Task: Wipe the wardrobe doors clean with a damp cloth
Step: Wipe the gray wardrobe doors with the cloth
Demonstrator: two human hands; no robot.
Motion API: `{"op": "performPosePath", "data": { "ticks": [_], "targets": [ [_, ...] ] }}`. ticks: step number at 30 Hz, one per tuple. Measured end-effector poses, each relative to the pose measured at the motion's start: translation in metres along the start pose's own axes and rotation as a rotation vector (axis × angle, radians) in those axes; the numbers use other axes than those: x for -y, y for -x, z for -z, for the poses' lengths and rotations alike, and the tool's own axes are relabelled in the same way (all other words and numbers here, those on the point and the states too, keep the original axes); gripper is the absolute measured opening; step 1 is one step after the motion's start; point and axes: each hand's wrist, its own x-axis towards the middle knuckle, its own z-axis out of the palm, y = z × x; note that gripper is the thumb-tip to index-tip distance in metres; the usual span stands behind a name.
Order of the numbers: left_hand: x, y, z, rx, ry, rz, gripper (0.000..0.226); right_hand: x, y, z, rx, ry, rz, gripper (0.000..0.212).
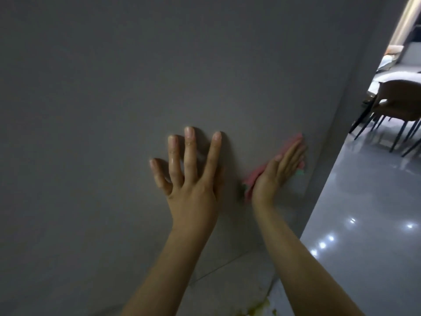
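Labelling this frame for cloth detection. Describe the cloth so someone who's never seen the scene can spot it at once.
Start at the big grey wardrobe door filling most of the view and follow it to its right edge, by the glossy floor. There the right hand presses a pink cloth flat against the door, fingers straight. It is the only bright-coloured thing on the grey surface; the left hand beside it is bare, fingers spread.
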Motion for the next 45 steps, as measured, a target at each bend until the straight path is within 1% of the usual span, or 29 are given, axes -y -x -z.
{"op": "performPosePath", "data": {
  "ticks": [2, 4, 6, 7, 9, 10, 11, 14, 16, 17, 18, 20, 22, 23, 24, 26, 27, 28, 29, 32, 33, 34, 36, 37, 38, 39, 41, 43, 45],
  "targets": [
    [0.001, 0.000, 0.001, 0.005, 0.028, -0.019, 0.050, -0.009, 0.021, 0.003, 0.086, 0.006, 0.085, 0.047],
    [0.002, 0.002, 0.004, 0.011, 0.055, -0.040, 0.054, -0.013, 0.009, 0.009, 0.117, 0.036, 0.129, 0.046],
    [0.004, 0.002, 0.006, 0.027, 0.080, -0.060, 0.061, -0.011, -0.025, 0.013, 0.088, 0.091, 0.151, 0.054],
    [0.004, 0.002, 0.006, 0.030, 0.083, -0.068, 0.063, -0.007, -0.047, 0.015, 0.062, 0.101, 0.122, 0.057],
    [0.007, 0.001, 0.002, -0.005, 0.068, -0.094, 0.063, -0.005, -0.080, 0.014, -0.007, 0.109, 0.089, 0.060],
    [0.009, 0.000, -0.001, -0.032, 0.059, -0.108, 0.061, -0.007, -0.081, 0.012, -0.037, 0.106, 0.128, 0.060],
    [0.010, 0.000, -0.003, -0.059, 0.049, -0.123, 0.061, -0.012, -0.071, 0.009, -0.049, 0.112, 0.205, 0.058],
    [0.015, -0.001, -0.011, -0.123, -0.006, -0.164, 0.065, -0.051, -0.018, 0.004, -0.001, 0.213, 0.564, 0.050],
    [0.017, -0.001, -0.014, -0.146, -0.043, -0.180, 0.068, -0.070, -0.026, 0.011, 0.048, 0.255, 0.749, 0.050],
    [0.017, -0.002, -0.015, -0.152, -0.059, -0.186, 0.069, -0.068, -0.044, 0.013, 0.045, 0.261, 0.794, 0.051],
    [0.017, -0.003, -0.015, -0.151, -0.071, -0.190, 0.070, -0.058, -0.065, 0.015, 0.028, 0.270, 0.797, 0.051],
    [0.017, -0.005, -0.017, -0.142, -0.097, -0.186, 0.072, -0.031, -0.103, 0.014, -0.001, 0.225, 0.720, 0.053],
    [0.018, -0.006, -0.018, -0.142, -0.116, -0.187, 0.073, -0.015, -0.103, 0.007, -0.027, 0.185, 0.682, 0.055],
    [0.016, -0.006, -0.017, -0.146, -0.121, -0.186, 0.072, -0.016, -0.086, 0.004, -0.046, 0.183, 0.750, 0.055],
    [0.015, -0.006, -0.016, -0.145, -0.132, -0.179, 0.072, -0.025, -0.065, 0.000, -0.053, 0.190, 0.886, 0.054],
    [0.014, -0.007, -0.015, -0.126, -0.161, -0.167, 0.076, -0.049, -0.034, -0.003, 0.020, 0.205, 1.156, 0.053],
    [0.013, -0.007, -0.014, -0.108, -0.167, -0.171, 0.077, -0.052, -0.037, -0.001, 0.068, 0.210, 1.260, 0.052],
    [0.014, -0.008, -0.011, -0.089, -0.161, -0.181, 0.077, -0.049, -0.047, 0.002, 0.070, 0.215, 1.309, 0.052],
    [0.014, -0.007, -0.009, -0.081, -0.142, -0.187, 0.075, -0.042, -0.059, 0.004, 0.055, 0.240, 1.276, 0.052],
    [0.018, 0.007, -0.005, -0.128, -0.146, -0.163, 0.065, -0.022, -0.080, 0.006, 0.004, 0.232, 0.913, 0.058],
    [0.021, 0.016, -0.006, -0.158, -0.168, -0.145, 0.062, -0.025, -0.068, 0.002, -0.018, 0.234, 0.872, 0.060],
    [0.023, 0.025, -0.007, -0.179, -0.189, -0.130, 0.060, -0.032, -0.049, -0.002, -0.035, 0.225, 0.922, 0.060],
    [0.028, 0.036, -0.010, -0.164, -0.215, -0.121, 0.059, -0.053, -0.018, -0.004, 0.040, 0.208, 1.136, 0.059],
    [0.032, 0.039, -0.011, -0.135, -0.217, -0.117, 0.060, -0.062, -0.018, -0.001, 0.092, 0.216, 1.219, 0.058],
    [0.035, 0.040, -0.011, -0.107, -0.210, -0.111, 0.062, -0.065, -0.029, 0.003, 0.108, 0.225, 1.249, 0.057],
    [0.036, 0.040, -0.010, -0.094, -0.198, -0.104, 0.067, -0.064, -0.047, 0.007, 0.075, 0.232, 1.219, 0.057],
    [0.037, 0.041, -0.010, -0.096, -0.191, -0.103, 0.079, -0.055, -0.091, 0.014, 0.007, 0.240, 1.028, 0.055],
    [0.037, 0.041, -0.010, -0.099, -0.216, -0.113, 0.083, -0.050, -0.113, 0.019, 0.021, 0.236, 0.869, 0.050],
    [0.038, 0.040, -0.010, -0.081, -0.219, -0.112, 0.082, -0.058, -0.103, 0.018, 0.034, 0.231, 0.863, 0.050]
  ]
}}
